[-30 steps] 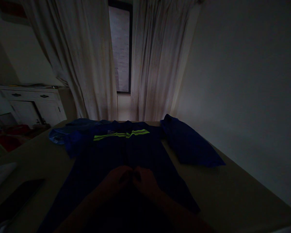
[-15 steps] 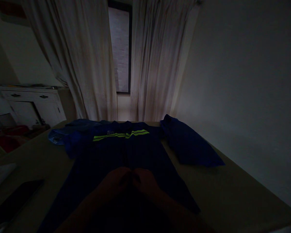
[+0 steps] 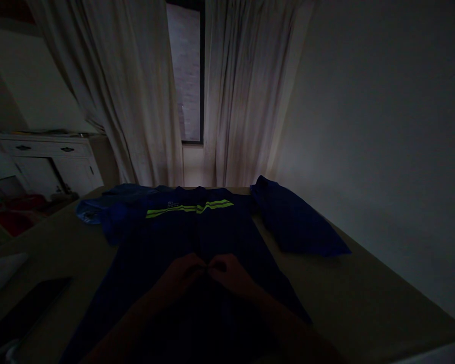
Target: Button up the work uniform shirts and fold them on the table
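A navy work shirt (image 3: 227,227) with yellow-green stripes across the chest lies spread out, collar at the far end. Both hands meet over its front opening, around the middle of the garment. My left hand (image 3: 184,270) is closed, its fingertips pinching the cloth edge at the opening. Right beside it my right hand (image 3: 229,273) pinches the same place from the other side, thumb and forefinger bent together. The fingertips almost touch. Darkness hides whatever small fastener may be between them.
The shirt lies on a beige-covered table (image 3: 337,303). Blue cloth (image 3: 299,222) is at the right, light blue denim-like cloth (image 3: 89,210) at the far left. A dark flat device (image 3: 30,308) and a white item (image 3: 2,273) lie near left. A wall (image 3: 394,151) runs along the right.
Both hands have shifted slightly up along the shirt's opening, with the fingertips still together. The view has tilted a little; the shirt lies as before.
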Tool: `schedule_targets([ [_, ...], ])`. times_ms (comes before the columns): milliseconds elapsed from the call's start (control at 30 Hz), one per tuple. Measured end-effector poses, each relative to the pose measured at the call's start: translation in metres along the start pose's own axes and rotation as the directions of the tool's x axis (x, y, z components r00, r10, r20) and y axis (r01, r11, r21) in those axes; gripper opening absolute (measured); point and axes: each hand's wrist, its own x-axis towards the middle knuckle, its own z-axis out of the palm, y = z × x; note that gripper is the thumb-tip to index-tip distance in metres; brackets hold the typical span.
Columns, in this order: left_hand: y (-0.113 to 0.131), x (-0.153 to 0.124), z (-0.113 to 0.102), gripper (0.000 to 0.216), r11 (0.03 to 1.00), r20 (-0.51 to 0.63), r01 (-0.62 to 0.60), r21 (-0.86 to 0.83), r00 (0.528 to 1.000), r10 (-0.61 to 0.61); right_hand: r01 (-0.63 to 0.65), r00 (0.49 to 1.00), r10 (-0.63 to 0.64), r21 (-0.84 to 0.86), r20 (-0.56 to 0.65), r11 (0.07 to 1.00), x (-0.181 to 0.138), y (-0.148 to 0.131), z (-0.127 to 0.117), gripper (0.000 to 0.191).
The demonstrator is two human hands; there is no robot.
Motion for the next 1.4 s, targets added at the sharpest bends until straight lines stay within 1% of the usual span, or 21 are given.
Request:
schedule_targets([
  [167,0.004,0.002,-0.003,0.016,0.998,-0.039,0.056,-0.037,0.998,-0.058,-0.032,0.998,0.014,0.269,0.069,0.963,0.009,0.014,-0.002,0.018],
  [267,0.004,0.002,-0.004,0.014,0.993,-0.070,0.110,-0.031,0.991,-0.112,-0.065,0.995,0.040,0.309,0.087,0.949,0.016,0.023,-0.003,0.021],
  [333,0.003,0.001,-0.006,0.017,0.990,-0.069,0.142,-0.014,0.987,-0.143,-0.079,0.996,0.063,0.284,0.064,0.956,0.020,0.027,-0.003,0.025],
  [467,0.004,-0.002,-0.007,0.038,0.980,-0.018,0.198,-0.014,0.980,-0.198,-0.061,0.998,0.060,0.255,0.010,0.965,0.022,0.032,-0.001,0.030],
  [533,0.007,-0.003,-0.006,0.042,0.979,0.003,0.204,-0.014,0.979,-0.204,-0.052,0.999,0.053,0.249,0.000,0.967,0.021,0.031,0.001,0.029],
  [667,0.009,-0.004,-0.003,0.045,0.984,0.049,0.166,-0.069,0.986,-0.162,-0.046,0.997,0.056,0.182,-0.053,0.982,0.016,0.024,0.003,0.019],
  [700,0.009,-0.004,-0.002,0.046,0.985,0.054,0.153,-0.083,0.987,-0.149,-0.036,0.996,0.047,0.136,-0.077,0.990,0.014,0.021,0.004,0.017],
  [767,0.006,-0.004,0.000,0.047,0.986,0.041,0.131,-0.099,0.991,-0.127,0.007,0.994,-0.008,-0.018,-0.105,1.000,0.006,0.014,0.008,0.013],
  [867,0.003,-0.004,0.002,0.042,0.989,0.002,0.104,-0.109,0.995,-0.105,0.089,0.993,-0.106,-0.254,-0.056,0.963,-0.004,0.005,0.015,0.014],
  [933,0.003,-0.004,0.002,0.034,0.992,-0.008,0.095,-0.085,0.995,-0.096,0.114,0.992,-0.127,-0.315,-0.020,0.942,-0.009,0.001,0.019,0.016],
  [967,0.004,-0.005,0.002,0.029,0.994,-0.009,0.091,-0.068,0.996,-0.091,0.107,0.992,-0.122,-0.326,-0.026,0.939,-0.010,0.000,0.020,0.016],
  [1033,0.007,-0.005,0.001,0.021,0.996,-0.010,0.081,-0.038,0.997,-0.081,0.063,0.993,-0.095,-0.350,-0.075,0.934,-0.010,-0.001,0.021,0.015],
  [1133,0.010,-0.006,-0.001,0.017,0.998,-0.022,0.059,-0.020,0.998,-0.059,-0.003,0.988,-0.056,-0.384,-0.144,0.923,-0.008,0.001,0.021,0.013],
  [1167,0.011,-0.006,-0.001,0.016,0.998,-0.028,0.057,-0.020,0.998,-0.058,0.002,0.988,-0.063,-0.385,-0.144,0.923,-0.007,0.002,0.021,0.013],
  [1233,0.011,-0.006,-0.001,0.015,0.998,-0.039,0.065,-0.018,0.997,-0.066,0.056,0.988,-0.104,-0.359,-0.117,0.932,-0.007,0.005,0.021,0.012],
  [1333,0.009,-0.006,0.000,0.013,0.997,-0.043,0.079,-0.005,0.996,-0.079,0.131,0.984,-0.155,-0.243,-0.084,0.961,-0.006,0.007,0.020,0.011],
  [1400,0.008,-0.005,0.001,0.011,0.997,-0.057,0.072,0.019,0.996,-0.070,0.129,0.986,-0.143,-0.149,-0.085,0.980,-0.005,0.008,0.018,0.012],
])
